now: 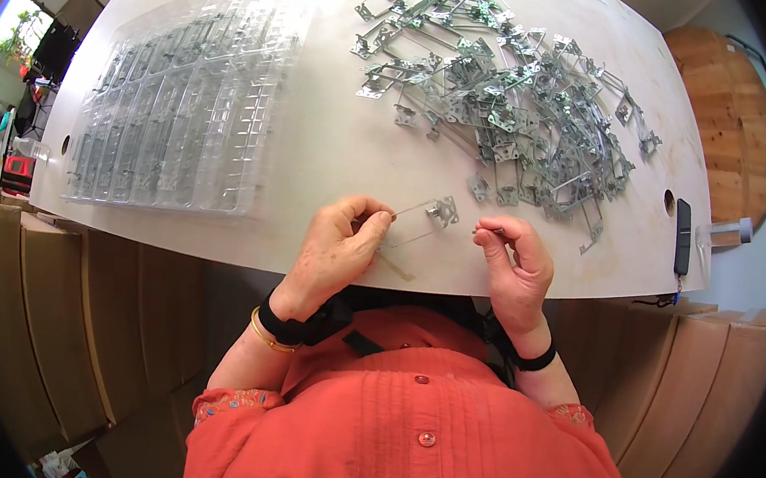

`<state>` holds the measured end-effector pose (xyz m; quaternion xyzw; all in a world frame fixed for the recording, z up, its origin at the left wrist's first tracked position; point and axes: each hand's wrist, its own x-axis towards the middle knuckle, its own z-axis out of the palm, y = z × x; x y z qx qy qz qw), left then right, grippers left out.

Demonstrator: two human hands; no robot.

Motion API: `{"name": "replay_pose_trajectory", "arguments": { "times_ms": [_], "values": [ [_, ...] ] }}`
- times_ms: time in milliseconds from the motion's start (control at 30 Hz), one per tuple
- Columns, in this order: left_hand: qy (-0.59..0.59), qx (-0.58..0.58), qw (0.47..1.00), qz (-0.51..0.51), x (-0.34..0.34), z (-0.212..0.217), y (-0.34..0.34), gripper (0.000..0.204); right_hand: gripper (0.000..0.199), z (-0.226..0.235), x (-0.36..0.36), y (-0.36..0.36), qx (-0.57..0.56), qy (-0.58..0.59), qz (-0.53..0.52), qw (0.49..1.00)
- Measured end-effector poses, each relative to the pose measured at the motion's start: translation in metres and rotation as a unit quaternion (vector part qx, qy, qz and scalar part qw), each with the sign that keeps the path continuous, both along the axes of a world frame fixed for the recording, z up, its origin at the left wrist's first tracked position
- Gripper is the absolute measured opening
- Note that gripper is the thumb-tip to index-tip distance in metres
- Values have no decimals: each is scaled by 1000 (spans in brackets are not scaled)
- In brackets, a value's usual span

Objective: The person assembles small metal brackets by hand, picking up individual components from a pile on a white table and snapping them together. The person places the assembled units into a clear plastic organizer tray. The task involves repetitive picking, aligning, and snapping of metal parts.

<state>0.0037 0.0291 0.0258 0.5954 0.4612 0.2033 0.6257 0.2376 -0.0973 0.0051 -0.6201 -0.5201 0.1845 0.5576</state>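
My left hand pinches one end of a thin metal bracket part just above the near edge of the white table; the part's flat plate end points right. A little to the right, my right hand has its thumb and forefinger closed on a small thin metal piece, too small to make out. The two hands are a few centimetres apart. A big loose pile of the same metal bracket parts lies beyond them, at the middle and right of the table.
A stack of clear plastic trays with many small compartments covers the table's left side. A dark remote-like device lies at the right edge beside a round hole. Brown cardboard boxes stand under the table; a round wooden tabletop is at the far right.
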Motion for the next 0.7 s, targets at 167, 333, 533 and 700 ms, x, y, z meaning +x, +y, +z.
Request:
{"name": "replay_pose_trajectory", "arguments": {
  "times_ms": [167, 333, 533, 700],
  "values": [
    [-8, 73, 997, -11, 2, -1, -3, 22, 15, -9, -5, 8, -12, 16, 7, 1000],
    [1, 153, 988, 3, 3, -12, -9, 20, 12, -13, -8, 3, -41, 62, 7, 997],
    [-42, 134, 989, 50, 10, -11, -8, 23, 13, -21, -4, 1, -43, 96, 6, 994],
    [-83, 86, 992, 44, 13, -19, -8, 28, 12, -19, -2, -1, -46, 134, 1, 990]
  ]
}}
